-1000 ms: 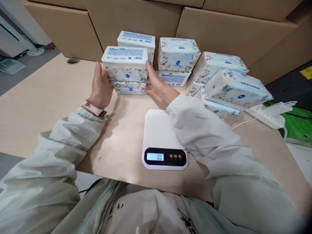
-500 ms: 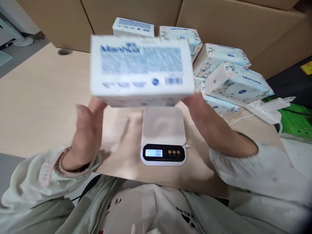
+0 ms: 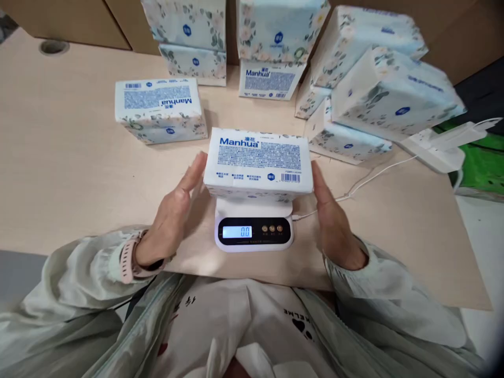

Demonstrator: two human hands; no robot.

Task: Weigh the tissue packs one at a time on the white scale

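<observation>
A white and blue Manhua tissue pack sits level over the platform of a small white kitchen scale, whose display reads 0.0. My left hand presses its left end and my right hand its right end, fingers straight along the sides, so the pack is clamped between my palms. Whether the pack rests on the platform or hovers just above it is not clear.
Another tissue pack lies alone at the left on the light wooden table. More packs are stacked at the back and piled at the right. A white power strip and its cable lie at the right. Cardboard boxes stand behind.
Both hands lifted the pack off the rear stack, swung it toward me and lowered it onto the scale area. The camera has tilted down.
</observation>
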